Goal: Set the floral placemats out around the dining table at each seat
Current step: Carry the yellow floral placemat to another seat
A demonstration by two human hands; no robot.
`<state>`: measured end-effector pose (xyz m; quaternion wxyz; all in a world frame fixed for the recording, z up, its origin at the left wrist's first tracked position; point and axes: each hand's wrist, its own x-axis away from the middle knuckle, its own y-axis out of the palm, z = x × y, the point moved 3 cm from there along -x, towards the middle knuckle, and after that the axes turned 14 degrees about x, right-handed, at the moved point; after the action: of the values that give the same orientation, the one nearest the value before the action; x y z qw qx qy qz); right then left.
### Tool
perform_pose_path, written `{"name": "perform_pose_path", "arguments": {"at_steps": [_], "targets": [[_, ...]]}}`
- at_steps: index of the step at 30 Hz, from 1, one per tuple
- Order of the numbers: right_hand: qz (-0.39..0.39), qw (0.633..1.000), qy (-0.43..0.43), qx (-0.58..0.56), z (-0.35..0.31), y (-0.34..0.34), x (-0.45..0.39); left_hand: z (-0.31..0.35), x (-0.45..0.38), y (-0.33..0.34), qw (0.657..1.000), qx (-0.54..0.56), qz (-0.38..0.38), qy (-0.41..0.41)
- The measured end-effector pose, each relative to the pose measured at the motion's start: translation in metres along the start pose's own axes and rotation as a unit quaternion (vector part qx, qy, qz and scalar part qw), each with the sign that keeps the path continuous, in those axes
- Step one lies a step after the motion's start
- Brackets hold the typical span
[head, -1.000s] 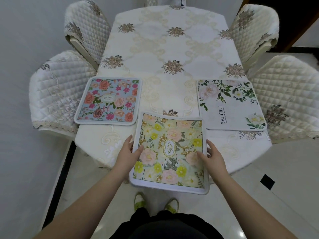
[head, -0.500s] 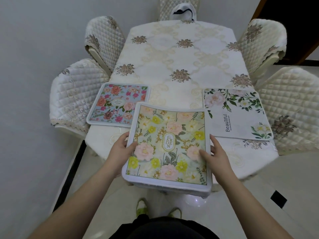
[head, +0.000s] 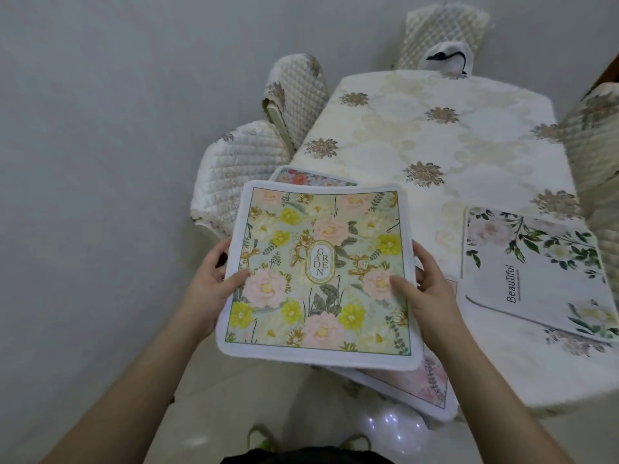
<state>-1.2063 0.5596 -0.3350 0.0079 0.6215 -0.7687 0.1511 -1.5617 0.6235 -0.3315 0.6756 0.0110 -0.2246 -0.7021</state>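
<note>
Left hand: my left hand [head: 214, 289] grips the left edge of the yellow placemat [head: 321, 272], thumb on top of the print and fingers tucked out of sight beneath, so the cloth stays flat.
Right hand: my right hand [head: 425, 286] pinches the opposite edge the same way, thumb lying on a pink flower; a two-sided hold keeps the mat from folding.
Yellow placemat: it is in the air at the centre of the frame, tilted a little, with the word GARDEN reading upright towards me; I judge it is being carried to a seat that has none.
Mat underneath: another placemat [head: 432, 380] with pink flowers shows below the held one at lower centre, overhanging the near edge of the table [head: 435, 135]; I cannot tell whether my fingers touch it.
Placed mats: a blue placemat [head: 298, 177] peeks out above the held one, by the chair [head: 234, 172] at centre left; a white placemat [head: 536, 272] marked Beautiful lies at the right edge.
Open seats: the upper half of the tablecloth shows no mats, though chairs stand there.
Next, as I judge: walk round and lay this mat square to a chair.
</note>
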Motion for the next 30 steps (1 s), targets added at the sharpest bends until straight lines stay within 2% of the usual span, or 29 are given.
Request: {"name": "perform_pose_path", "arguments": {"at_steps": [9,22,26,30], "targets": [[-0.085,0.995,-0.005,0.058,-0.042,0.098,0.01,0.033,0.042,-0.096,0.999,0.0,0.054,0.003],[-0.144,0.983,-0.062,0.098,-0.087,0.305,0.053,0.097,0.107,-0.291,0.99,-0.031,0.125,0.053],[-0.16,0.977,-0.092,0.104,-0.104,0.352,0.061,0.112,0.12,-0.336,0.983,-0.033,0.162,0.078],[-0.166,0.974,-0.1,0.118,-0.116,0.382,0.061,0.117,0.123,-0.365,0.981,-0.022,0.168,0.095]]}}
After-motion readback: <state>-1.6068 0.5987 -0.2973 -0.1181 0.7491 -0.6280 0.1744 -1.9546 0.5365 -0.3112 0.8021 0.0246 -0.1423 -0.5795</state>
